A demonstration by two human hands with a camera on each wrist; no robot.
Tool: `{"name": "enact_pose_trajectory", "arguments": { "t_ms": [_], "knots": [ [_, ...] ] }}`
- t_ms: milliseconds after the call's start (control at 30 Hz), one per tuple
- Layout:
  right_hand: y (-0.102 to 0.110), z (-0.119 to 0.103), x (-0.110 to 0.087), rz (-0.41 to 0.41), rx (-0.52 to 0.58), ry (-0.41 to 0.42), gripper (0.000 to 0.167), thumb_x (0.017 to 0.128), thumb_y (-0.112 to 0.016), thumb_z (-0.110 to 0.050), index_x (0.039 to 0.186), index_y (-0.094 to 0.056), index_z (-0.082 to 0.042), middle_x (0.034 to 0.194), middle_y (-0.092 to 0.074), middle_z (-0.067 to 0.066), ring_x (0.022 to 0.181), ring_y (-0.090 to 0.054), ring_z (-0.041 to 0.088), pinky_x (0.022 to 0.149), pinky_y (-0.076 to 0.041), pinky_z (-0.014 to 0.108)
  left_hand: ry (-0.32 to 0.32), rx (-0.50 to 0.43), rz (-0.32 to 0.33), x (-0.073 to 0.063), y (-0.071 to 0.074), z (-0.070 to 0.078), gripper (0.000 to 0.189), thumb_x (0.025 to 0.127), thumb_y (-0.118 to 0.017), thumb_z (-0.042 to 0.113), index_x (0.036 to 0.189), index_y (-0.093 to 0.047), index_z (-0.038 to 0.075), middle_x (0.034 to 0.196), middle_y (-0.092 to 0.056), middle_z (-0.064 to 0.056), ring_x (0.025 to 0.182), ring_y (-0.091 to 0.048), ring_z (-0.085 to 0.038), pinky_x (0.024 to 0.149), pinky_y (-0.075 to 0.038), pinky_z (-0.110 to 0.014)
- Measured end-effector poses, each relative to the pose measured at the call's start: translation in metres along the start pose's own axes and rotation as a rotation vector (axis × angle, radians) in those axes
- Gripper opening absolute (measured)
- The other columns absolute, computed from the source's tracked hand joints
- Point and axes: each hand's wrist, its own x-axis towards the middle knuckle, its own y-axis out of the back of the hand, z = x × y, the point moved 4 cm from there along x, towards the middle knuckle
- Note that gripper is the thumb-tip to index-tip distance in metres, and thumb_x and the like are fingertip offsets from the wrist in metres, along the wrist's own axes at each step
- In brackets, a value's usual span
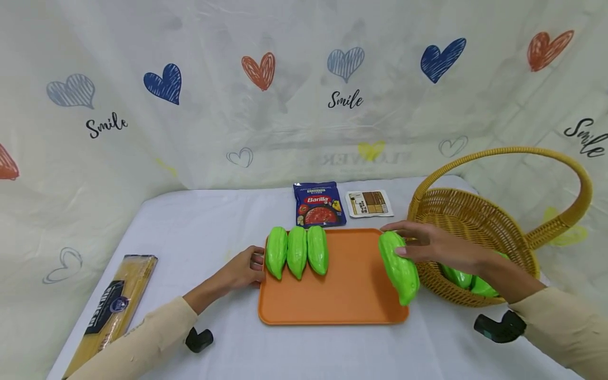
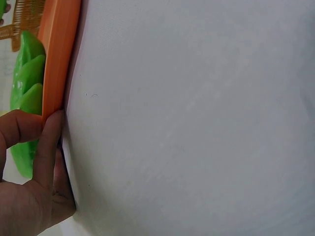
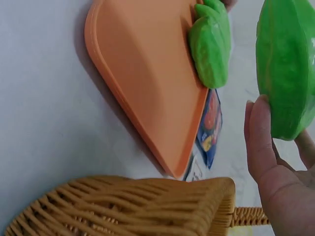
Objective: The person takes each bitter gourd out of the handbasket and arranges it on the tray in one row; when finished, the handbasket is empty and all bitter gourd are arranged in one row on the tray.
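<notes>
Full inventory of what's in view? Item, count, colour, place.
tablecloth: 1, white, underneath
tray: 1, orange, centre
laid vegetables: 3, green, tray's left side
held vegetable: 1, green, over tray's right edge
basket: 1, tan wicker, right of tray
basket vegetables: at least 2, green, inside
Barilla pouch: 1, dark blue, behind tray
flat packet: 1, white-and-brown, right of pouch
long pack: 1, yellow, dark label, left
backdrop: 1, off-white with hearts, behind
sleeves: 2, beige, lower left and right
wrist devices: 2, black, beside sleeves
left hand: 1, bare, fingers on tray's left rim
right hand: 1, bare, fingers around held vegetable
</notes>
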Motion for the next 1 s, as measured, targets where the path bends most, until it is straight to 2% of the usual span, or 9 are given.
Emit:
{"name": "enact_pose_trajectory", "arguments": {
  "t_ms": [133,233,367,500,800,1000],
  "knots": [
    [-0.005,0.000,0.006,0.024,-0.010,-0.001,0.053,0.099,-0.061,-0.031,0.149,-0.044,-0.024,0.156,-0.035,0.020,0.143,-0.030,0.049,0.101,-0.051,0.056,0.006,-0.004,0.003,0.000,0.000,0.000,0.072,0.079,-0.071,-0.001,0.144,-0.041,-0.002,0.122,-0.053,-0.015,0.103,-0.057,-0.024,0.075,-0.063,-0.034],
    [-0.009,-0.001,0.012,0.030,0.006,-0.009,0.055,0.099,-0.062,-0.032,0.149,-0.043,-0.022,0.157,-0.032,0.022,0.140,-0.037,0.047,0.100,-0.052,0.051,0.009,-0.001,0.001,0.000,0.000,0.000,0.071,0.080,-0.071,-0.001,0.144,-0.041,-0.002,0.122,-0.053,-0.015,0.103,-0.058,-0.024,0.075,-0.063,-0.034],
    [-0.014,-0.001,0.020,0.043,0.036,-0.014,0.055,0.099,-0.061,-0.032,0.149,-0.042,-0.021,0.153,-0.036,0.024,0.123,-0.054,0.037,0.090,-0.055,0.041,0.012,0.002,0.000,0.000,-0.001,0.000,0.071,0.080,-0.072,0.000,0.145,-0.041,-0.001,0.122,-0.053,-0.015,0.103,-0.058,-0.024,0.075,-0.063,-0.034],
    [-0.019,-0.001,0.026,0.067,0.056,-0.015,0.057,0.098,-0.063,-0.032,0.149,-0.042,-0.019,0.145,-0.044,0.024,0.111,-0.060,0.030,0.086,-0.057,0.039,0.018,0.008,0.002,-0.001,-0.001,0.001,0.071,0.081,-0.071,0.000,0.145,-0.041,0.000,0.122,-0.053,-0.015,0.103,-0.058,-0.024,0.075,-0.063,-0.033],
    [-0.028,0.001,0.039,0.118,0.069,-0.107,0.064,0.093,-0.068,-0.040,0.147,-0.042,-0.016,0.148,-0.042,0.021,0.118,-0.057,0.028,0.090,-0.056,0.039,0.020,0.015,0.005,0.000,0.000,0.001,0.071,0.081,-0.071,0.000,0.145,-0.040,0.000,0.124,-0.053,-0.016,0.105,-0.058,-0.025,0.077,-0.063,-0.034],
    [-0.035,0.001,0.048,0.118,0.086,-0.152,0.067,0.092,-0.069,-0.043,0.148,-0.043,-0.016,0.145,-0.044,0.022,0.117,-0.058,0.028,0.096,-0.056,0.043,0.016,0.013,0.002,0.001,-0.001,-0.001,0.072,0.080,-0.071,0.001,0.145,-0.041,-0.001,0.123,-0.053,-0.016,0.103,-0.058,-0.024,0.076,-0.063,-0.033]
  ]
}}
